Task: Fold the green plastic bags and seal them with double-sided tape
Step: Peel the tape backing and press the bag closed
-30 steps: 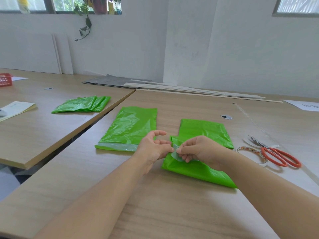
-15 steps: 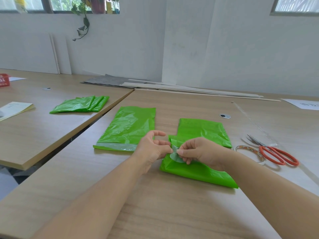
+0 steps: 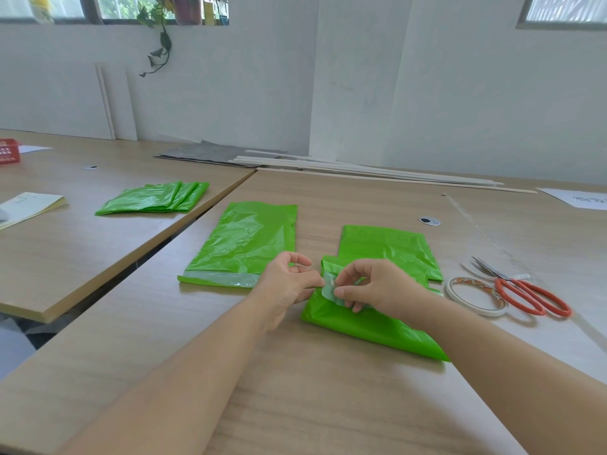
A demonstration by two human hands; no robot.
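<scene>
One glossy, crinkled green bag point(image 3: 391, 247) lies half-folded at the middle of the desk point(image 3: 295, 405). The left hand point(image 3: 289, 285) and right hand point(image 3: 377, 285) each pinch a pale, translucent tape strip point(image 3: 329, 288) at its fold, likely to seal it. A flat second bag point(image 3: 246, 241) lies just left. A tape roll point(image 3: 455, 284) and orange scissors point(image 3: 525, 295) wait near the desk's right edge.

both forearms reach forward and converge, left hand point(image 3: 289, 285) and right hand point(image 3: 381, 287) meeting fingertip to fingertip, each pinching the same pale strip point(image 3: 329, 289).
</scene>
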